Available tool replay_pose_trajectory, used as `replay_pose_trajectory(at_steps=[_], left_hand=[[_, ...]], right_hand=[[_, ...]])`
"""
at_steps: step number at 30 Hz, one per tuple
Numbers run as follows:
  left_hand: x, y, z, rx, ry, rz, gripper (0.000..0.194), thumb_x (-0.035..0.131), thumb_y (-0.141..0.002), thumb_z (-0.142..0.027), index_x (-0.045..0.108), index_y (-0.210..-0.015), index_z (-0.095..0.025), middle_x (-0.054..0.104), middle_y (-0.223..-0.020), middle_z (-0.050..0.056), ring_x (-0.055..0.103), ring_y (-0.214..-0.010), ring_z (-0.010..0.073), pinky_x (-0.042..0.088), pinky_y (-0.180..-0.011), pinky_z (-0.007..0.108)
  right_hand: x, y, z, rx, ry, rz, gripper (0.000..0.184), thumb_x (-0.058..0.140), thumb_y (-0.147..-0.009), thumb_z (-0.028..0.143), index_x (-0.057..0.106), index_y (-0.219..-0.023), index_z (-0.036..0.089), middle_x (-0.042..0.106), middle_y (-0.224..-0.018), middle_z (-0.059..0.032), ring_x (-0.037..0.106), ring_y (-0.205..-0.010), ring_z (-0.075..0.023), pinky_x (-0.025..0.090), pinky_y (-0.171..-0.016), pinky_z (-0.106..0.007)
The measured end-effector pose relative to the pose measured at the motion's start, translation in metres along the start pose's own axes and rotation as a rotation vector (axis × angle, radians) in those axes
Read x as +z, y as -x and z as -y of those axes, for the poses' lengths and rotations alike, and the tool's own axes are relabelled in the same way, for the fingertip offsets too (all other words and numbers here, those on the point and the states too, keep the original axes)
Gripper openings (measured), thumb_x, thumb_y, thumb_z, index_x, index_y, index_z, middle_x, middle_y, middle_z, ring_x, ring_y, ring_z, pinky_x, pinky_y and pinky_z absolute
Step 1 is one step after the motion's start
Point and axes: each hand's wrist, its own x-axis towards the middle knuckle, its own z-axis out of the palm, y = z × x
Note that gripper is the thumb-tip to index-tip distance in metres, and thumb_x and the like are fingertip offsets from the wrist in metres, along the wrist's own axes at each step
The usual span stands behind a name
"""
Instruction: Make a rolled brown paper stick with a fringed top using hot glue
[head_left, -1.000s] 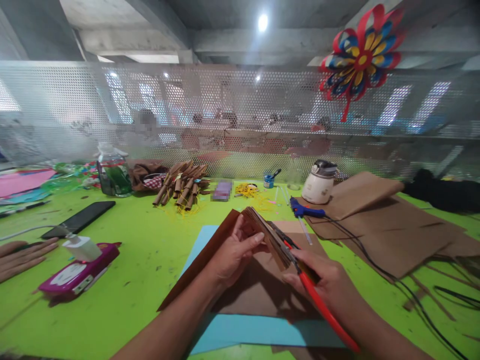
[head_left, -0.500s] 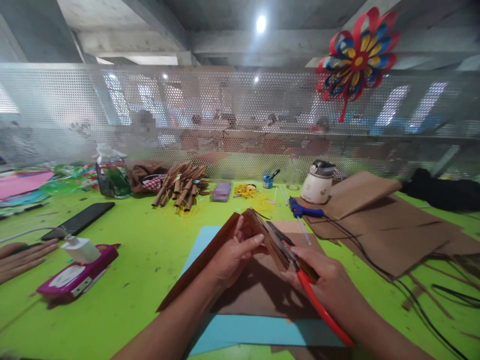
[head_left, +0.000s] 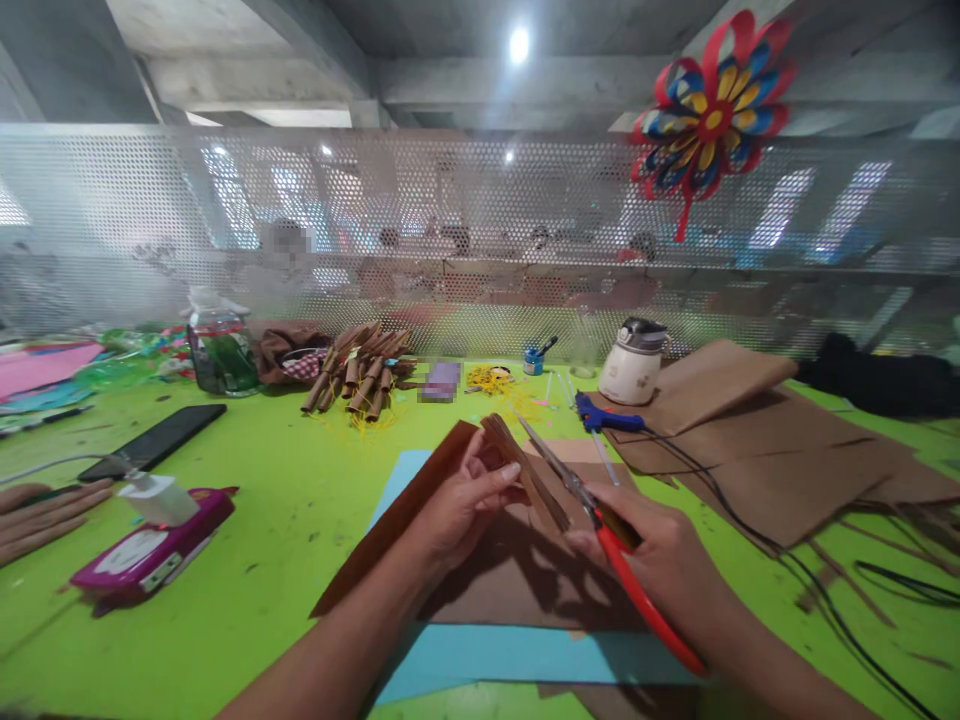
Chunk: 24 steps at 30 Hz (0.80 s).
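Note:
My left hand (head_left: 469, 500) is closed on a folded stack of brown paper (head_left: 525, 470), thumb on top, with its layered edges turned toward the scissors. A broad flap of brown paper (head_left: 397, 520) slants down to the left beside my wrist. My right hand (head_left: 649, 550) grips red-handled scissors (head_left: 637, 590), whose blades point up and away, just right of the stack and apart from it. Below both hands lie a brown sheet (head_left: 487, 590) and light blue paper (head_left: 525, 660) on the green table.
At left are another person's hand (head_left: 45, 515), a black phone (head_left: 154, 440) and a purple power strip (head_left: 154, 550) with a white charger. Rolled brown paper tubes (head_left: 364, 375) lie behind. A blue glue gun (head_left: 607, 412), its cord and brown sheets (head_left: 757, 450) occupy the right.
The scissors have come away from the paper stack, and their blades now stand clear to its right. My left hand keeps its hold, almost unmoved.

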Motion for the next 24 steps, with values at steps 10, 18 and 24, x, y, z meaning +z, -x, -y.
replay_pose_trajectory(at_steps=[10, 18, 24], left_hand=[[-0.009, -0.007, -0.005, -0.091, 0.102, -0.044, 0.032, 0.066, -0.074, -0.011, 0.062, -0.105, -0.018, 0.067, -0.09, 0.004, 0.066, -0.075, 0.0145, 0.052, -0.07, 0.026], [-0.01, -0.004, -0.009, -0.214, 0.172, -0.034, 0.024, 0.059, -0.071, -0.008, 0.061, -0.093, -0.015, 0.06, -0.073, 0.004, 0.061, -0.066, 0.014, 0.049, -0.061, 0.024], [-0.015, -0.006, -0.005, -0.26, 0.195, 0.129, 0.027, 0.053, -0.07, -0.009, 0.062, -0.096, -0.008, 0.053, -0.07, 0.005, 0.054, -0.062, 0.0118, 0.042, -0.054, 0.019]], right_hand=[[-0.014, -0.012, -0.073, 0.281, 0.555, 0.145, 0.034, 0.053, -0.084, 0.035, 0.065, -0.111, 0.017, 0.071, -0.102, -0.0143, 0.067, -0.083, -0.0286, 0.046, -0.066, -0.034], [-0.022, -0.009, -0.1, 0.21, 0.643, 0.176, 0.027, 0.06, -0.078, 0.031, 0.071, -0.099, 0.02, 0.072, -0.089, -0.0116, 0.062, -0.084, -0.0275, 0.043, -0.068, -0.033], [-0.029, -0.032, -0.046, 0.233, -0.01, 0.133, 0.03, 0.052, -0.085, 0.037, 0.07, -0.096, 0.017, 0.07, -0.092, -0.01, 0.063, -0.083, -0.0235, 0.048, -0.072, -0.034]])
